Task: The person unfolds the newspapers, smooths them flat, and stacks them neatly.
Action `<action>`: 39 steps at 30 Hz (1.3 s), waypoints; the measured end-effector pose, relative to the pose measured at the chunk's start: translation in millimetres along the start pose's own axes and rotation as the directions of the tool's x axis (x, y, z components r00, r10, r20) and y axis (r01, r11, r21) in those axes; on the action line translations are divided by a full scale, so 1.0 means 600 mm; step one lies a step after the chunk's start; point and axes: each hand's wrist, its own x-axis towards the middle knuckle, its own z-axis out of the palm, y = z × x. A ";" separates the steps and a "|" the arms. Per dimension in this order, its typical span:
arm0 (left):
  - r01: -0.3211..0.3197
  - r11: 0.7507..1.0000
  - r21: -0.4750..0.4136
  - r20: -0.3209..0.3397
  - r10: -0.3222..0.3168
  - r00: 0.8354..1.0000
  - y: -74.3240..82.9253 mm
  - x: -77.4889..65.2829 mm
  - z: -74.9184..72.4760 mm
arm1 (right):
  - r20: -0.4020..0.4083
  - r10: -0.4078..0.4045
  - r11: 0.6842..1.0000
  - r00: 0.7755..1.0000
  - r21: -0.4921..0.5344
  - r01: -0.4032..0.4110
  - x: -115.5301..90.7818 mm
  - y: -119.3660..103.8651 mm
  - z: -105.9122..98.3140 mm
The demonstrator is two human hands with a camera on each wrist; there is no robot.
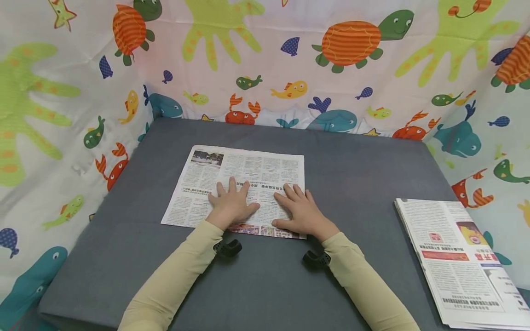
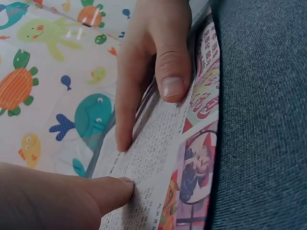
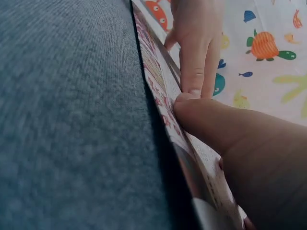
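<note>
A folded newspaper (image 1: 265, 168) lies flat on the grey table, with a small photo at its far left corner and a coloured strip along its near edge. My left hand (image 1: 232, 204) rests on the paper left of its middle, fingers spread. Near its right edge, my right hand (image 1: 302, 212) presses on the sheet with fingers straight and parted. Both thumbs point inward, toward each other. In the left wrist view the newspaper (image 2: 148, 148) shows its colour-printed margin beside the cloth. The right wrist view has the right thumb (image 3: 206, 112) touching the newspaper near that edge.
A stack of newspapers (image 1: 459, 257) stands at the table's right side. Grey cloth covers the table (image 1: 352, 170). A white curtain (image 1: 265, 59) printed with sea animals hangs behind and along both sides. Each wrist carries a black band (image 1: 227, 248).
</note>
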 end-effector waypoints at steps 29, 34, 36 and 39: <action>-0.199 0.979 -0.032 0.078 0.201 0.976 0.058 0.072 -0.037 | 0.033 -0.125 0.950 0.992 -0.283 0.129 -0.070 -0.173 0.021; -0.292 0.956 0.001 0.102 0.290 0.952 0.086 0.076 -0.035 | 0.036 -0.202 0.931 0.979 -0.304 0.204 -0.070 -0.181 0.039; -0.321 0.947 0.014 0.109 0.318 0.942 0.094 0.079 -0.032 | 0.019 -0.229 0.927 0.973 -0.302 0.224 -0.067 -0.179 0.044; -0.346 0.938 0.028 0.103 0.342 0.934 0.102 0.083 -0.029 | -0.040 -0.268 0.918 0.963 -0.316 0.242 -0.061 -0.174 0.051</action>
